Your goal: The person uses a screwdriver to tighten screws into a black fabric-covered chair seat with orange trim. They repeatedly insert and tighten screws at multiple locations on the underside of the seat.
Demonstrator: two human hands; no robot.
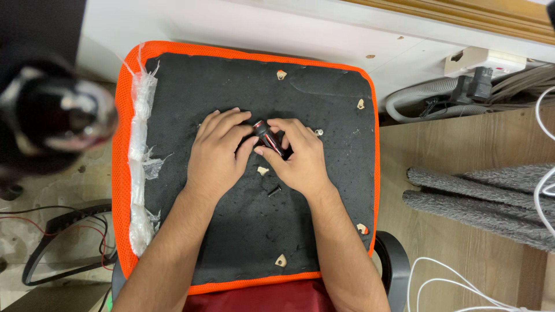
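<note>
Both my hands rest on the underside of an upturned chair seat point(329, 110), black fabric with an orange mesh border. My left hand point(217, 153) and my right hand point(298, 156) meet at the middle and together hold a small black cylindrical tool with red stripes point(267, 136). The fingertips of both hands pinch it, and it lies tilted just above the fabric. A short black screw point(274, 190) lies loose on the fabric just below my right hand. Several mounting holes show pale wood point(281, 74).
Torn clear plastic wrap point(140, 156) runs along the seat's left edge. A blurred dark round object point(55, 115) looms at the left. Grey hose, a wall socket and cables point(462, 86) lie at the upper right, grey matting point(480, 196) and white cables on the wooden floor to the right.
</note>
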